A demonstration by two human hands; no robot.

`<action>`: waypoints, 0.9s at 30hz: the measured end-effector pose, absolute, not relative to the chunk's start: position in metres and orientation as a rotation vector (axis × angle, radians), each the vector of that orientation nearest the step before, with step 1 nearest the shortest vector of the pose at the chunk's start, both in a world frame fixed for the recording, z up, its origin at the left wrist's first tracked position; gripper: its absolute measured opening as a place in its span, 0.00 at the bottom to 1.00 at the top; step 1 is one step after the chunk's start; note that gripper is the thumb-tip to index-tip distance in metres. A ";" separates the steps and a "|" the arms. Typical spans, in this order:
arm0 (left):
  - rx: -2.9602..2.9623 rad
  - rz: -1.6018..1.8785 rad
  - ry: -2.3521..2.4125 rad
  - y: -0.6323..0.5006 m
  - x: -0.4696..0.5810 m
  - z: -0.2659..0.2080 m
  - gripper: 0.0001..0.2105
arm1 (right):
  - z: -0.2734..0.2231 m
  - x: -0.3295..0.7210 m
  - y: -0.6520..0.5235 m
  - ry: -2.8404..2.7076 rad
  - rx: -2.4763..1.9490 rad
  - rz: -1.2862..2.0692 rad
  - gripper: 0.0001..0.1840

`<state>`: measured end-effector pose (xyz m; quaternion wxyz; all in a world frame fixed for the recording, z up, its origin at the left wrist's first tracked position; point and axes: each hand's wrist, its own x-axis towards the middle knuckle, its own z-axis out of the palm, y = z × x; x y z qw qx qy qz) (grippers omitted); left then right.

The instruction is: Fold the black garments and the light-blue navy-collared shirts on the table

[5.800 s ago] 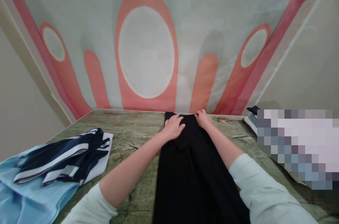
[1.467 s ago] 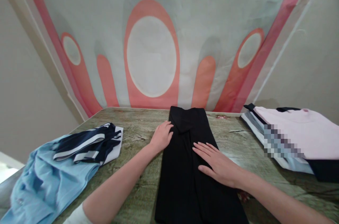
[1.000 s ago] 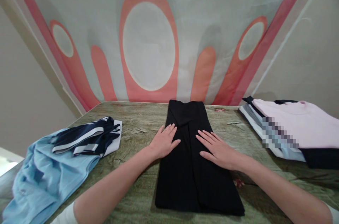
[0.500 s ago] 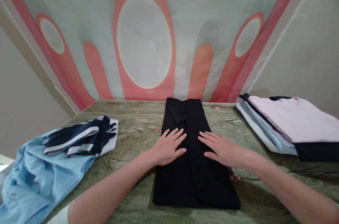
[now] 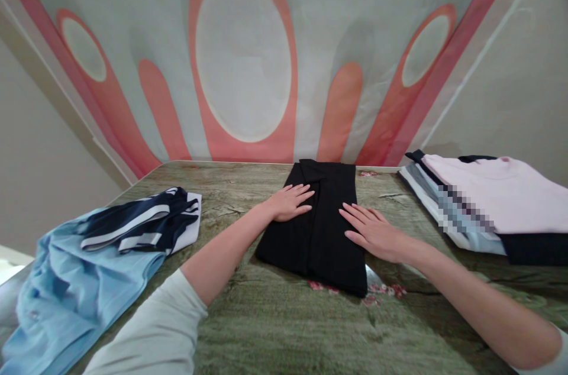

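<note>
A black garment (image 5: pixel 332 233), folded into a long flat bundle, lies on the wood-patterned table in front of me, turned slightly askew. Its far end reaches the table's back edge, where one corner is folded over. My left hand (image 5: pixel 290 202) rests palm down on its left side, fingers stretched out. On its right edge my right hand (image 5: pixel 373 230) also lies flat, with the fingers extended. Neither hand grips the cloth. Whether the garment is a shirt or trousers, I cannot tell.
At the left lie a crumpled light blue garment (image 5: pixel 84 286) and a navy garment with white stripes (image 5: pixel 137 221) on top of it. A stack of folded clothes with a pink shirt (image 5: pixel 515 191) uppermost sits at the right. Behind the table (image 5: pixel 248 327) rises a patterned wall (image 5: pixel 310 38).
The black garment has moved away from me toward the back edge and turned, its near end now further off. Both hands moved forward with it, staying flat on it.
</note>
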<state>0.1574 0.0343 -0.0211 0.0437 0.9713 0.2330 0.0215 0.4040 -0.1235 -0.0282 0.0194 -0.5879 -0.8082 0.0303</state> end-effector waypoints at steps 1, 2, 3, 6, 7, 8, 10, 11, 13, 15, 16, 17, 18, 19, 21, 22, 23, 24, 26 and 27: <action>2.976 0.069 0.728 0.037 0.159 -0.020 0.27 | -0.029 0.404 -0.124 -2.496 -1.835 0.067 0.33; 2.988 0.082 0.758 0.039 0.160 -0.018 0.26 | -0.029 0.403 -0.125 -2.484 -1.842 0.041 0.33; 3.004 0.104 0.799 0.039 0.159 -0.016 0.26 | -0.030 0.403 -0.126 -2.477 -1.846 0.019 0.33; 3.022 0.173 0.929 0.028 0.143 -0.010 0.24 | -0.034 0.402 -0.127 -2.459 -1.853 -0.025 0.33; 3.008 0.187 0.966 0.020 0.135 -0.008 0.24 | -0.036 0.401 -0.127 -2.449 -1.856 -0.036 0.34; 2.985 0.193 0.996 0.010 0.125 -0.007 0.23 | -0.037 0.399 -0.128 -2.437 -1.859 -0.047 0.34; 2.934 0.183 1.020 -0.013 0.104 -0.006 0.23 | -0.038 0.395 -0.130 -2.417 -1.864 -0.064 0.35; 2.918 0.163 1.007 -0.024 0.094 -0.006 0.23 | -0.038 0.391 -0.132 -2.408 -1.866 -0.072 0.36; 2.906 0.121 0.973 -0.041 0.076 -0.006 0.24 | -0.035 0.382 -0.137 -2.398 -1.871 -0.091 0.37; 2.910 0.088 0.978 -0.048 0.063 -0.006 0.23 | -0.030 0.370 -0.145 -2.390 -1.880 -0.124 0.39; 2.915 0.076 0.993 -0.047 0.059 -0.006 0.23 | -0.027 0.363 -0.150 -2.382 -1.889 -0.145 0.40; 2.922 0.067 1.014 -0.044 0.055 -0.005 0.23 | -0.025 0.355 -0.155 -2.371 -1.904 -0.167 0.41; 2.930 0.062 1.035 -0.039 0.052 -0.005 0.23 | -0.023 0.346 -0.161 -2.356 -1.927 -0.187 0.42; 2.939 0.062 1.058 -0.033 0.049 -0.005 0.23 | -0.021 0.336 -0.166 -2.339 -1.957 -0.203 0.44; 2.962 0.079 1.101 -0.021 0.043 -0.006 0.23 | -0.019 0.315 -0.175 -2.321 -2.013 -0.221 0.45; 2.976 0.092 1.122 -0.016 0.040 -0.006 0.23 | -0.018 0.303 -0.179 -2.330 -2.025 -0.227 0.45; 2.992 0.110 1.146 -0.012 0.036 -0.007 0.23 | -0.016 0.291 -0.182 -2.355 -2.029 -0.229 0.44; 3.007 0.129 1.174 -0.009 0.032 -0.007 0.23 | -0.013 0.279 -0.185 -2.402 -2.028 -0.221 0.43; 3.026 0.181 1.259 -0.004 0.023 -0.007 0.23 | -0.004 0.254 -0.186 -2.512 -2.060 -0.160 0.38; 3.025 0.215 1.317 -0.002 0.018 -0.006 0.22 | 0.002 0.242 -0.184 -2.579 -2.075 -0.086 0.36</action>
